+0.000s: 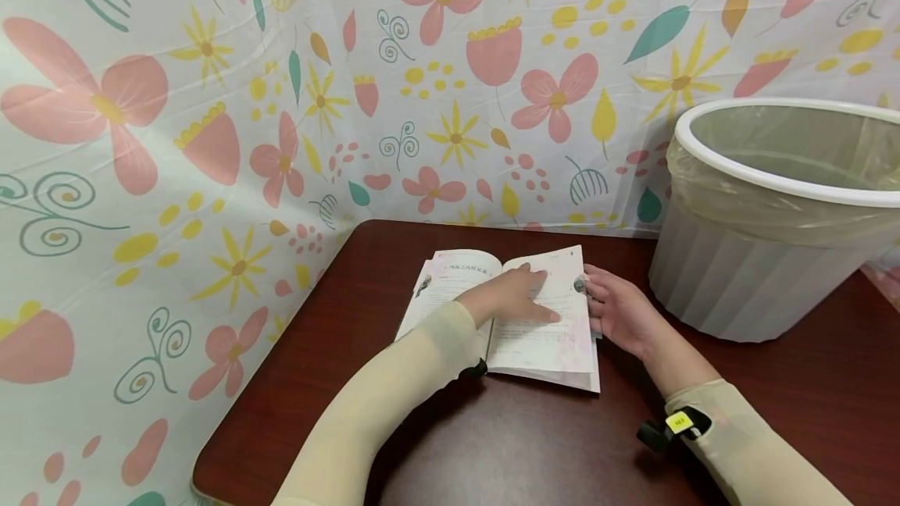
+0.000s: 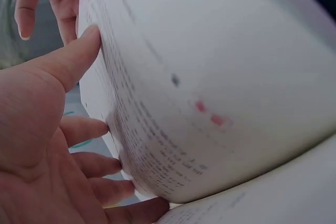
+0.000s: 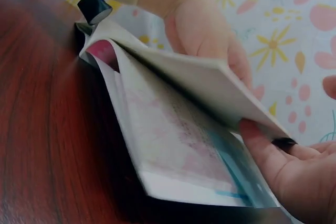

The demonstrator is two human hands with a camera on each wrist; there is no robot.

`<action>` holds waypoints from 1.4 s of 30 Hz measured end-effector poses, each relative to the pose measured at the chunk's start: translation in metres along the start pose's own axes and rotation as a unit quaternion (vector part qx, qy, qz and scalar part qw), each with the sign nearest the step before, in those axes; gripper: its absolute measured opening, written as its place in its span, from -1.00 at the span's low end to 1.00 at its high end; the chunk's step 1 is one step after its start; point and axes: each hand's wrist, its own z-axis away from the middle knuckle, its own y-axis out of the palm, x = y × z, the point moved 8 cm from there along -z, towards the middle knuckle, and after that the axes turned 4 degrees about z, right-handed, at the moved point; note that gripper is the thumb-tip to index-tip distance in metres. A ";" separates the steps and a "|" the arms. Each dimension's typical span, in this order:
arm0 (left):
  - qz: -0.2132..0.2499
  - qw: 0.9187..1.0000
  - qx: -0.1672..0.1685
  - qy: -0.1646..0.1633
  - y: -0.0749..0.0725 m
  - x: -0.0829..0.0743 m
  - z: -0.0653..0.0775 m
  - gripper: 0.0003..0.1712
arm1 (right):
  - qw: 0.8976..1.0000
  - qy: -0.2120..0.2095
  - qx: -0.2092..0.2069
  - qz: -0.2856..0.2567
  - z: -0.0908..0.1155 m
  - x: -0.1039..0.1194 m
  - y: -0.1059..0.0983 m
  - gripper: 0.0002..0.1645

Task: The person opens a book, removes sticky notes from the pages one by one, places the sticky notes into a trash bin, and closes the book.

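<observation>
An open book (image 1: 541,350) with printed pages lies on the dark wooden table. My left hand (image 1: 516,293) rests on its right-hand page, fingers and thumb spread. In the left wrist view, that hand's thumb (image 2: 79,56) touches the printed page, which curves up from the fold. At the book's right edge is my right hand (image 1: 619,311). The right wrist view shows a block of pages (image 3: 184,72) raised above the lower ones, with a fingertip of the right hand (image 3: 294,177) under its edge. The right thumb stands apart from the paper; its other fingers are partly hidden.
A grey ribbed bin (image 1: 731,279) with a white rim and clear liner stands on the table to the right. Behind and at left hangs a flower-print curtain (image 1: 281,61). The brown tabletop (image 1: 295,412) reaches toward me, with a rounded corner at left.
</observation>
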 end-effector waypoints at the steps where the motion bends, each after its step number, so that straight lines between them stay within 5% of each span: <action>1: 0.008 1.000 -0.003 -0.001 -0.001 0.000 0.002 0.11 | 1.000 -0.003 0.004 -0.007 0.000 0.002 0.002 -0.13; 8: 0.084 0.996 -0.019 -0.005 -0.007 0.003 0.019 0.03 | 0.997 -0.033 0.053 -0.050 0.005 0.015 0.018 -0.13; 18: 0.150 0.988 -0.023 0.013 -0.008 0.006 0.036 0.00 | 0.994 -0.064 0.090 0.015 0.003 0.019 0.043 -0.18; 22: 0.204 0.978 -0.027 0.013 -0.009 0.007 0.038 -0.05 | 0.991 -0.076 0.105 0.033 0.002 0.024 0.054 -0.16; 35: 0.432 0.900 -0.057 -0.019 -0.011 0.017 0.038 -0.21 | 0.987 -0.084 0.115 0.074 -0.012 0.022 0.096 -0.19; 42: 0.530 0.845 -0.074 -0.004 -0.017 0.026 0.047 -0.29 | 0.974 -0.099 0.101 0.177 -0.014 0.008 0.115 -0.20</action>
